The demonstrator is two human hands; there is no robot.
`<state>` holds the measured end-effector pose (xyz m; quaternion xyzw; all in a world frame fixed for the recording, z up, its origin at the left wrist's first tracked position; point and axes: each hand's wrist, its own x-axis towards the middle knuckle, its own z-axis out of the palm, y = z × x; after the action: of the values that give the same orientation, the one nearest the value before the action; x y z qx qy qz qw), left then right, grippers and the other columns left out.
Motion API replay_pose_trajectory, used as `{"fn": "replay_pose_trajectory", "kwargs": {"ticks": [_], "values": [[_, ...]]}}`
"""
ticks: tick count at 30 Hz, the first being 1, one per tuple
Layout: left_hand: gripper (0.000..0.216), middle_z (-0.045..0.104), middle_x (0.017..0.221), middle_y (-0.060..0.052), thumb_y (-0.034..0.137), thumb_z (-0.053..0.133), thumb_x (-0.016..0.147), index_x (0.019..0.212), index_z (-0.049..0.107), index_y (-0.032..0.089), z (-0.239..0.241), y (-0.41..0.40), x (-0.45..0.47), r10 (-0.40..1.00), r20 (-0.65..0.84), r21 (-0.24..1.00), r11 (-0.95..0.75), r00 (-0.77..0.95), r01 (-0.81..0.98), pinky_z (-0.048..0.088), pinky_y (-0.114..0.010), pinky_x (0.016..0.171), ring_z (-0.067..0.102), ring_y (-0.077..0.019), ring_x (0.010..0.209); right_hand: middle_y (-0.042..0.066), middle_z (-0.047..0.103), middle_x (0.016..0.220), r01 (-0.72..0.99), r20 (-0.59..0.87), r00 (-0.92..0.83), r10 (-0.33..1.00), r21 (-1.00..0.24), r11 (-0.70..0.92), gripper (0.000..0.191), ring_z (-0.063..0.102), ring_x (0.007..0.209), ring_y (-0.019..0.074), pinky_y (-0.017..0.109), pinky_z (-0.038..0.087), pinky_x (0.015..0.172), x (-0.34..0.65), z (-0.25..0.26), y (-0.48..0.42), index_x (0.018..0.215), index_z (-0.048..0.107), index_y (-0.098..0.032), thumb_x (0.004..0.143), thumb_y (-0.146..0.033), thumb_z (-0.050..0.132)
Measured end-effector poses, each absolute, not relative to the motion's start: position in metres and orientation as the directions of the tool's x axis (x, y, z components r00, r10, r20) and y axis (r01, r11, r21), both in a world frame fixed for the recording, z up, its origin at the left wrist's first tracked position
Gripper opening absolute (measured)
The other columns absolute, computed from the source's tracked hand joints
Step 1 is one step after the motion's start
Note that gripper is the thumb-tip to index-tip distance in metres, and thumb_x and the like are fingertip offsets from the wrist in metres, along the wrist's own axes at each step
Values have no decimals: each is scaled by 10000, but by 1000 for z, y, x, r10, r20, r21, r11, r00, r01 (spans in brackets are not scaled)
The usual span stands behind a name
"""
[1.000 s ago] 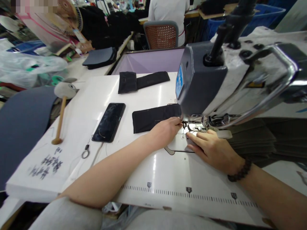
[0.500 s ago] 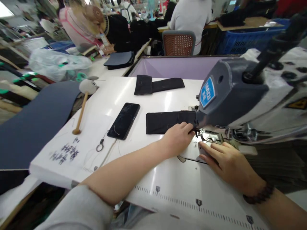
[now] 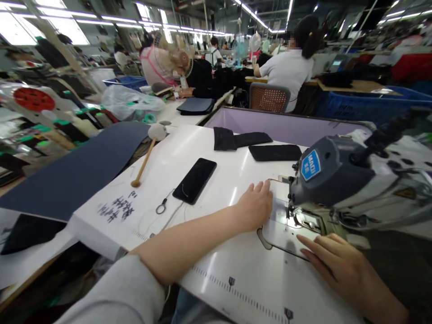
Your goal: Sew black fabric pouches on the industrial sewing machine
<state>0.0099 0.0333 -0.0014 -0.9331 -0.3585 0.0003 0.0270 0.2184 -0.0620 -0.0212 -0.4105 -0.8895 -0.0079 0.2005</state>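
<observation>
My left hand [image 3: 254, 206] lies on the white sewing table [image 3: 216, 245], fingers a little apart at the edge of the shiny metal plate [image 3: 280, 215]. Nothing is held in it. On the right, my right hand [image 3: 340, 258] rests with fingers stretched out at the plate's front edge, also holding nothing. Between and beyond them is the sewing machine head [image 3: 324, 164], its presser foot [image 3: 290, 211] above bare metal. A black fabric strip [image 3: 275, 152] lies behind my left hand, left of the machine head. Farther left is another black fabric piece [image 3: 225, 138] with a narrower band.
A black phone [image 3: 195, 181] with a ring strap [image 3: 161, 209] lies left of my forearm. Beyond it is a mallet [image 3: 144, 164] with a wooden handle. A purple-walled bin [image 3: 270, 122] borders the table's far side. A person in white [image 3: 288, 72] sits beyond.
The black strip has left my left hand and the presser foot and now lies farther back. My left hand's fingers have spread. The view has tilted up.
</observation>
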Motion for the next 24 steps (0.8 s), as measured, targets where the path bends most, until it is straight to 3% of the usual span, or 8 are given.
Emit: {"fn": "replay_pose_trajectory", "kwargs": {"ticks": [4, 7, 11, 16, 24], "values": [[309, 387, 1269, -227, 147, 434, 828, 1104, 499, 25, 8, 8, -2, 553, -17, -84, -831, 833, 550, 383, -421, 907, 420, -298, 1140, 63, 614, 758, 792, 376, -576, 726, 39, 609, 329, 571, 657, 178, 320, 433, 626, 229, -3, -71, 855, 621, -173, 915, -323, 333], [236, 469, 1208, -166, 165, 451, 835, 1027, 553, 73, -4, -8, -14, 534, 138, 14, -843, 834, 538, 411, -369, 892, 479, -248, 1077, 60, 614, 767, 866, 347, -492, 799, 103, 488, 389, 561, 650, 194, 345, 424, 626, 245, 11, -81, 797, 616, -184, 917, -353, 287], [187, 560, 1078, -83, 143, 464, 831, 967, 592, 142, -29, -10, -27, 573, 389, 208, -817, 721, 538, 442, -341, 862, 530, -194, 971, 42, 605, 760, 954, 362, -301, 882, 128, 272, 337, 558, 647, 184, 312, 421, 586, 264, 20, -99, 778, 617, -188, 891, -303, 321], [233, 570, 1018, -81, 85, 425, 813, 960, 598, 138, -34, 1, -32, 568, 435, 265, -822, 699, 503, 476, -345, 802, 544, -184, 898, 30, 593, 752, 988, 348, -139, 927, 113, 106, 255, 555, 646, 162, 276, 415, 573, 270, 15, -119, 767, 614, -188, 846, -229, 374], [259, 575, 978, -73, 103, 389, 820, 959, 605, 141, -33, 7, -35, 584, 430, 326, -811, 688, 485, 472, -330, 815, 544, -179, 897, 74, 581, 887, 987, 404, -93, 910, 160, 30, 204, 537, 788, 202, 322, 422, 687, 264, 13, -112, 914, 605, -151, 819, -173, 426]]}}
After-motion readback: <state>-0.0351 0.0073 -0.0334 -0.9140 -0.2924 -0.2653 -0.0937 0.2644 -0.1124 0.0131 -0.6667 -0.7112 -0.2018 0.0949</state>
